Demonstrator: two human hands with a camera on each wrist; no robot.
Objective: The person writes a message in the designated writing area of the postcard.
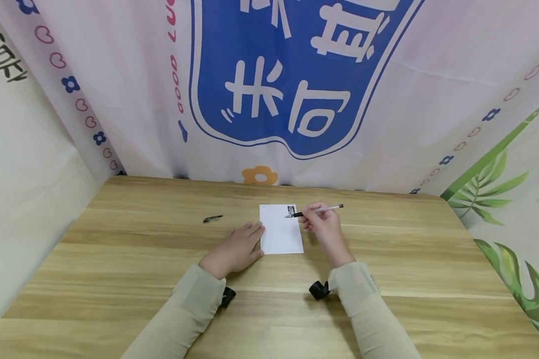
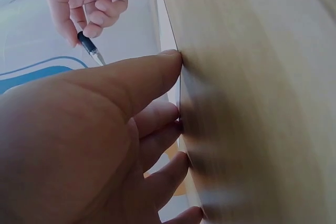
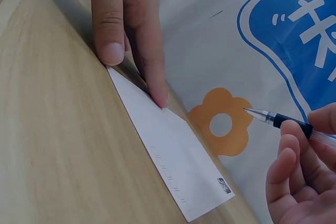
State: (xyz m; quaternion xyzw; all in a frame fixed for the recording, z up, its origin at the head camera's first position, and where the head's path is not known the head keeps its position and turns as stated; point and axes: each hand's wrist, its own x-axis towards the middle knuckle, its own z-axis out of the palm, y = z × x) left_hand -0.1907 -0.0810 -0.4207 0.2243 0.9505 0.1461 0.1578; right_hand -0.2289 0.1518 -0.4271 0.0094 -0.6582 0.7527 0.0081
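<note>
A white sheet of paper (image 1: pixel 278 232) with a small dark printed square at its top right corner lies on the wooden table (image 1: pixel 139 279). At its left edge my left hand (image 1: pixel 238 249) rests with extended fingers, the fingertips touching the paper's border. My right hand (image 1: pixel 325 229) pinches a clear-barrelled pen (image 3: pixel 281 121) with a black grip. The pen's tip points left and is held above the paper, apart from it, in the right wrist view. To the left of the sheet lies a black pen cap (image 1: pixel 213 218).
Behind the table hangs a printed cloth (image 1: pixel 139 99) with a blue sign and an orange flower (image 1: pixel 247 175). A leaf-patterned cloth (image 1: pixel 512 209) borders the right side. Black wrist devices (image 1: pixel 319 290) sit by both cuffs.
</note>
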